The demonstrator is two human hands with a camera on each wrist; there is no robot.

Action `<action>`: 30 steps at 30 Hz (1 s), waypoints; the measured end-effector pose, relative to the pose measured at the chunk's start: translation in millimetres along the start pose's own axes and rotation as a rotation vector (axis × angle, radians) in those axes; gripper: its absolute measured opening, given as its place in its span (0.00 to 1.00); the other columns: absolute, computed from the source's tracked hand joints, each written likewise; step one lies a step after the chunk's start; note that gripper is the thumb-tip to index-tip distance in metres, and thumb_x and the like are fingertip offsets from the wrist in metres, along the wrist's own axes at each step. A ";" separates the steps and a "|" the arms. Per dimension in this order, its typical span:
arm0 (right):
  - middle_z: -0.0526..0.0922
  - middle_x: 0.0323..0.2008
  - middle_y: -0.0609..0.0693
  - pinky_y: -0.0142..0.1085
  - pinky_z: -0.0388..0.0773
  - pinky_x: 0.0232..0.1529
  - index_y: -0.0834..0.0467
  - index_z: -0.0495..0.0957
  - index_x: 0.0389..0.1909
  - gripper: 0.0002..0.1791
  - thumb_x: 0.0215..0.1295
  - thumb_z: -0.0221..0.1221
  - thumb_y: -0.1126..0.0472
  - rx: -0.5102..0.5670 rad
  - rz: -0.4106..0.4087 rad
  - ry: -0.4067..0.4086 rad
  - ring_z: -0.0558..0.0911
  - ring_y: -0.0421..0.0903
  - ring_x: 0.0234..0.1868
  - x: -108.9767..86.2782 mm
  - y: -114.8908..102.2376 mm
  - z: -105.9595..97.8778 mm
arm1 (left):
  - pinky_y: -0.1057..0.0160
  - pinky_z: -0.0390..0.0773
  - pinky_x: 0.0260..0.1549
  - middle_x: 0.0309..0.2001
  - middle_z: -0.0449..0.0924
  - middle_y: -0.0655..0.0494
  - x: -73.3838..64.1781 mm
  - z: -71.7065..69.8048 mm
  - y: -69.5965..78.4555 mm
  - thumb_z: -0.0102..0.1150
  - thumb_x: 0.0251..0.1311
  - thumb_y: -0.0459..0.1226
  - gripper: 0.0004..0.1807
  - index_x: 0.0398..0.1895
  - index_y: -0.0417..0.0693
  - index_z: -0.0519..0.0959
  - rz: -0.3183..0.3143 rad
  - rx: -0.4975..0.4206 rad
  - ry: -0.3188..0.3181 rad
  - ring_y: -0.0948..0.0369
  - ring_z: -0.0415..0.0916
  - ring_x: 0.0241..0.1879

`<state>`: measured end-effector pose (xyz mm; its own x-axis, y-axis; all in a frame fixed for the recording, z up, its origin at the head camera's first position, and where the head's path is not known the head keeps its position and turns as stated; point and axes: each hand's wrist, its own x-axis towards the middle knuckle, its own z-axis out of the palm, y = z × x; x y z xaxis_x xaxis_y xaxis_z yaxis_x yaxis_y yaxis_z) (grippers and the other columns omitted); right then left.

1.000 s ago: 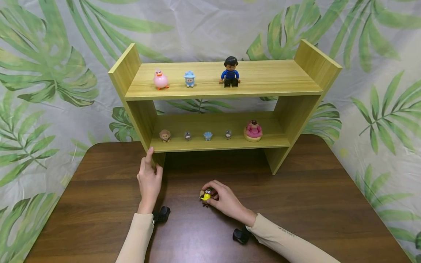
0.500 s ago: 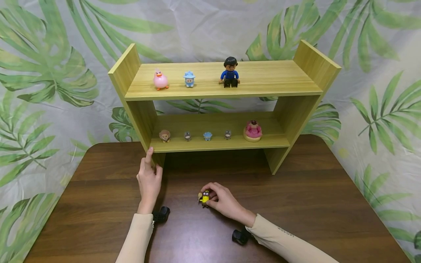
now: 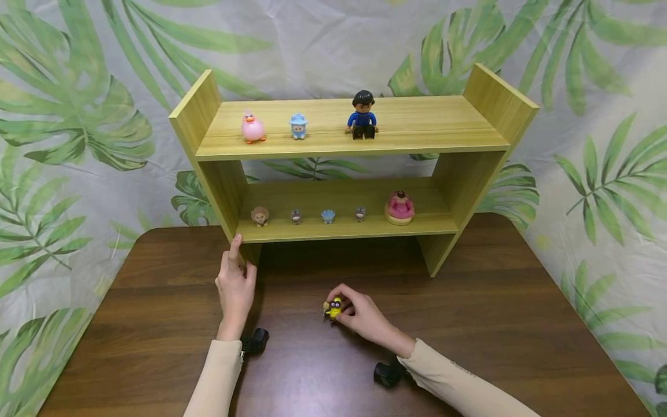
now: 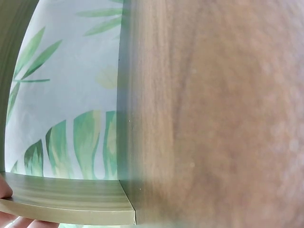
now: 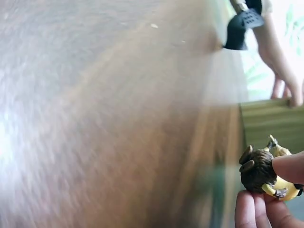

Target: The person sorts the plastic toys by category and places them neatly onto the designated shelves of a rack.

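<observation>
A small yellow minion figurine [image 3: 334, 308] with round eyes and a brown furry lower part is pinched between the thumb and fingers of my right hand [image 3: 369, 317]. In the right wrist view the minion's feet point away from the palm, clear of the tabletop. My left hand [image 3: 236, 288] grips the left side panel of the wooden shelf [image 3: 333, 151] near its lower board. Thumb and fingers lie on opposite faces of that panel [image 4: 71, 209] in the left wrist view, where only their tips show.
On the top board stand a pink duck figure [image 3: 253, 128], a blue-hatted figure [image 3: 298, 127] and a black-haired doll [image 3: 362, 116]. The lower board bears several small figures, among them a lion [image 3: 260, 216] and a pink bear [image 3: 400, 208]. Everything rests on a brown table [image 3: 500, 324].
My right hand shifts slightly left with the minion figurine, then back right and a little toward the shelf. The left hand keeps its grip on the shelf panel.
</observation>
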<state>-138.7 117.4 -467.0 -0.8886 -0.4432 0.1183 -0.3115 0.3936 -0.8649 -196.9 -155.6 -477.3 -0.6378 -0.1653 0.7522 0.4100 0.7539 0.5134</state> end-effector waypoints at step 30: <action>0.80 0.45 0.55 0.42 0.79 0.39 0.60 0.74 0.45 0.13 0.62 0.55 0.76 0.177 -0.100 0.050 0.80 0.52 0.43 -6.1 -31.6 -46.2 | 0.56 0.57 0.17 0.31 0.66 0.42 -0.1 -0.6 0.3 0.51 0.55 0.21 0.44 0.70 0.69 0.55 -0.010 0.002 -0.002 0.57 0.53 0.18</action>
<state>-139.0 144.9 -417.9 -0.8729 -0.4311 0.2284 -0.3390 0.1994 -0.9194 -196.3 -155.7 -477.0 -0.6435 -0.1715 0.7460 0.4023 0.7534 0.5202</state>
